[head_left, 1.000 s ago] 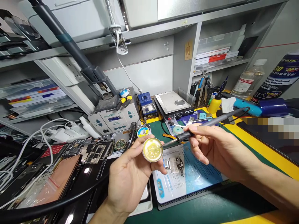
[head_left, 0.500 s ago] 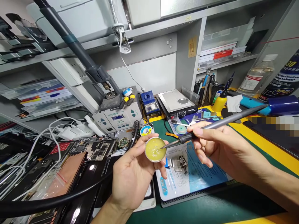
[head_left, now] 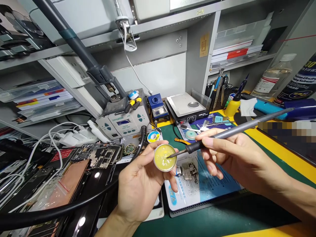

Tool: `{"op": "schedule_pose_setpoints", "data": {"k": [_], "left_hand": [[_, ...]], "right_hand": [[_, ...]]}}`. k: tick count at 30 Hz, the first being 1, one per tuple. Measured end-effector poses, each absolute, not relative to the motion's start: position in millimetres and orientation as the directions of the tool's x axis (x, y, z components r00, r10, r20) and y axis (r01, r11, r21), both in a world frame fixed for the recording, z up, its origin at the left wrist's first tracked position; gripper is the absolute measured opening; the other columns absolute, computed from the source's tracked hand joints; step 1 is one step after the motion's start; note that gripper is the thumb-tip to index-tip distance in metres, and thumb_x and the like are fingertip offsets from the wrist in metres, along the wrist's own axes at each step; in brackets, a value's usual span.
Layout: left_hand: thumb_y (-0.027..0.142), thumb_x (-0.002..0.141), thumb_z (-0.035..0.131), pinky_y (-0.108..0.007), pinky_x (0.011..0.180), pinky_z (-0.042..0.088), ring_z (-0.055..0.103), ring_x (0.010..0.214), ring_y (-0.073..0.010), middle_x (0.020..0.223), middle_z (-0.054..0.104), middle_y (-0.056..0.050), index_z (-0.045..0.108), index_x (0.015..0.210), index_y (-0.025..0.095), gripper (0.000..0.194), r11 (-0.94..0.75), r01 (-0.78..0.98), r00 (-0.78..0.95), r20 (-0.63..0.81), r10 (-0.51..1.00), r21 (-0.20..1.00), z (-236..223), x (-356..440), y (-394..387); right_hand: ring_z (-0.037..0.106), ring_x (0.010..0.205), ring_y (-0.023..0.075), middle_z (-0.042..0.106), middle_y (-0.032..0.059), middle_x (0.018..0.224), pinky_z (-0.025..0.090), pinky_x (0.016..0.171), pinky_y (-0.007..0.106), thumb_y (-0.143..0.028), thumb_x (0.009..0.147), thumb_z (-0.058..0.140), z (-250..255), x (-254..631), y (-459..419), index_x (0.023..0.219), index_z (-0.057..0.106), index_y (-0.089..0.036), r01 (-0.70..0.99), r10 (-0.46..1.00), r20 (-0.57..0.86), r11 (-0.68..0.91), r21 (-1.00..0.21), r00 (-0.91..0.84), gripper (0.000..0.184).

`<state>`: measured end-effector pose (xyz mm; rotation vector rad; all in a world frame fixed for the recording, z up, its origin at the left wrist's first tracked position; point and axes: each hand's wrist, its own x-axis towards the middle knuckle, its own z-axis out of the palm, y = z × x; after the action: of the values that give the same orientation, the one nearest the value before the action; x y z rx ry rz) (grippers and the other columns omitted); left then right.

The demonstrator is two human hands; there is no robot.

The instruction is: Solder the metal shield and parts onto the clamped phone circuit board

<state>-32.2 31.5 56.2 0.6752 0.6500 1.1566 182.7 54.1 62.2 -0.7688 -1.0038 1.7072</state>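
- The left hand (head_left: 140, 184) grips one round tin (head_left: 161, 151) between its thumb and fingers; the tin is just beyond the palm, raised over the worktop (head_left: 197, 225), its open mouth showing yellow paste.
- The right hand (head_left: 229, 154) is closed around one soldering iron (head_left: 230, 132), pen-fashion; it lies to the right of the tin and apart from it, and the iron's pointed tip reaches over the rim to the paste.
- Beneath the hands, towards the worktop's front edge, lies one printed pad (head_left: 217, 189).
- Along the worktop's back edge stand one grey station (head_left: 124, 123), one blue unit (head_left: 158, 107) and, right of it, one flat-topped plate (head_left: 184, 107).
- Near the back right corner are one yellow bottle (head_left: 232, 107), one clear bottle (head_left: 274, 79) and one dark can (head_left: 301, 82).
- Circuit boards (head_left: 105, 156) crowd the left edge, too jumbled to count.
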Motion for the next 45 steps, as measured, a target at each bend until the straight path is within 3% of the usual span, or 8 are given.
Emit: {"op": "schedule_pose_setpoints", "data": {"k": [34, 45], "left_hand": [[0.026, 0.093, 0.046, -0.034, 0.055, 0.056, 0.066, 0.076, -0.0247, 0.107, 0.069, -0.017, 0.062, 0.115, 0.012, 0.031, 0.237, -0.556, 0.234, -0.123, 0.964, 0.796, 58.6, -32.1, 30.9], [0.026, 0.092, 0.047, -0.034, 0.055, 0.056, 0.065, 0.077, -0.0243, 0.107, 0.068, -0.016, 0.063, 0.115, 0.013, 0.030, 0.227, -0.547, 0.229, -0.116, 0.966, 0.806, 59.2, -31.9, 30.7]], "right_hand": [[0.061, 0.041, 0.0084, 0.070, 0.0011, 0.055, 0.049, 0.039, 0.014, -0.032, 0.088, 0.078, 67.6, 181.5, 57.7, 0.084, 0.079, -0.013, -0.448, 0.928, -0.114, -0.276, -0.850, -0.356, 0.020], [0.063, 0.044, 0.0113, 0.071, 0.0026, 0.059, 0.051, 0.040, 0.016, -0.032, 0.083, 0.081, 69.6, 179.2, 53.4, 0.081, 0.079, -0.013, -0.434, 0.937, -0.135, -0.273, -0.858, -0.323, 0.019]]}}
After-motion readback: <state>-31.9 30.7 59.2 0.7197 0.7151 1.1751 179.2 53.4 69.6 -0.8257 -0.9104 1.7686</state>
